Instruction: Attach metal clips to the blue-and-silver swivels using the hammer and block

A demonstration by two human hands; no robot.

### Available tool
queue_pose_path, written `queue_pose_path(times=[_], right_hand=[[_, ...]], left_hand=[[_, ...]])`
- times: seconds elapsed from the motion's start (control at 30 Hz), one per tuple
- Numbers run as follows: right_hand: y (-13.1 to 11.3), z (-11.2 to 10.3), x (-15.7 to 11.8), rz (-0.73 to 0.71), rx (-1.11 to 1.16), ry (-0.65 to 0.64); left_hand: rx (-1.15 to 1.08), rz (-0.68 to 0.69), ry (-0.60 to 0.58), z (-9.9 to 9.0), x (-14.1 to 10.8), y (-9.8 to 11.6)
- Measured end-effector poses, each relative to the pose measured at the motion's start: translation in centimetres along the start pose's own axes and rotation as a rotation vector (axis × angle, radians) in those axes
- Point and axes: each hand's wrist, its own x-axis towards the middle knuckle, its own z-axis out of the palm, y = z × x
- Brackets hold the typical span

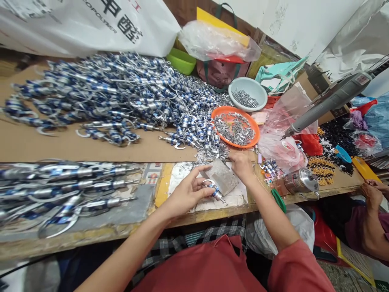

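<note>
One fitting (216, 195), axis slanting, tip lower right (left fingers (204, 194) holding)

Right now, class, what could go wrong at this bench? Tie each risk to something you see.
The left hand grips a blue-and-silver piece with its fingertips, so it could slip. The right hand is beside loose metal bits, which might scatter. The metal mug stands near the front edge of the bench; a bump could tip it.

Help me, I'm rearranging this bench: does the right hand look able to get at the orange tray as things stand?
Probably yes: the right hand is close in front of the orange tray, which is uncovered, and nothing tall seems to stand between them.
</note>
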Motion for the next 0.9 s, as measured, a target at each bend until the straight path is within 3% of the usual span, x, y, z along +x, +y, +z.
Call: queue_pose_path(times=[0.4,0.63,0.8,0.9], right_hand=[[1.4,0.2,-0.1,0.013,-0.077,-0.043],[0.2,-1.4,-0.8,0.079,0.016,0.064],[-3.5,-4.1,-4.6,-0.148,0.276,0.111],[-5.7,-4.6,-6.6,-0.274,0.257,0.094]], left_hand=[[-0.057,-0.032,0.007,-0.3,0.4,0.2],[-0.052,-0.041,0.008,-0.2,0.3,0.3],[-0.042,-0.043,0.025,-0.1,0.4,0.2],[-0.043,-0.039,0.038,-0.1,0.3,0.1]])
